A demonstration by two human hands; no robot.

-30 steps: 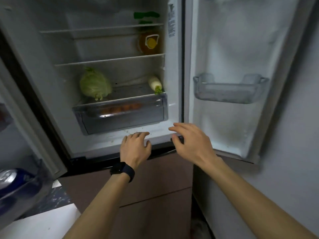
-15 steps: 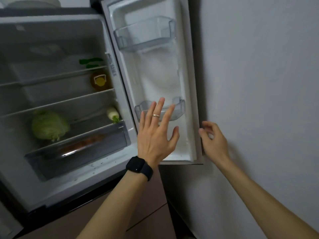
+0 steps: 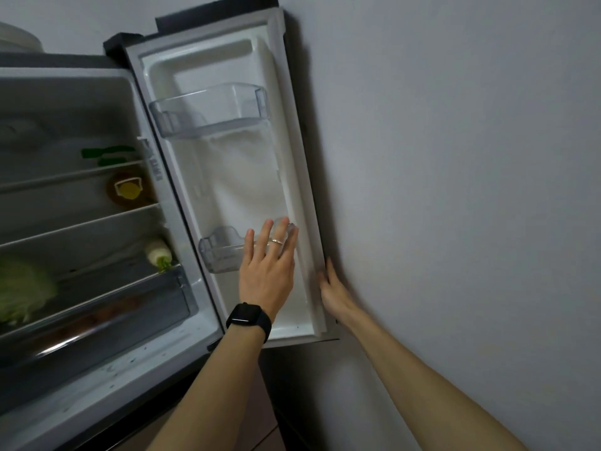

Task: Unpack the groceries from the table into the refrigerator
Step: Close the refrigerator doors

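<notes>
The refrigerator stands open, its door [image 3: 244,177] swung far right, almost against the wall. My left hand [image 3: 266,271] lies flat on the door's inner face, fingers spread over the lower door bin [image 3: 221,252], holding nothing. My right hand [image 3: 333,291] is on the door's outer edge, with its fingers slipped between door and wall. Inside are a cabbage [image 3: 22,291] and a white radish [image 3: 158,252] on the shelf above the crisper drawer [image 3: 97,327]. A bottle with a yellow cap [image 3: 128,190] stands one shelf higher, and green items [image 3: 107,154] lie above it.
A grey wall [image 3: 455,190] fills the right side, close behind the door. The upper door bin [image 3: 211,109] holds nothing. Orange items show dimly through the crisper front. A brown cabinet front [image 3: 260,402] sits below the fridge.
The view swung right and up. My left hand went from the fridge's bottom sill to the door's inner face. My right hand reached the door's outer edge by the wall.
</notes>
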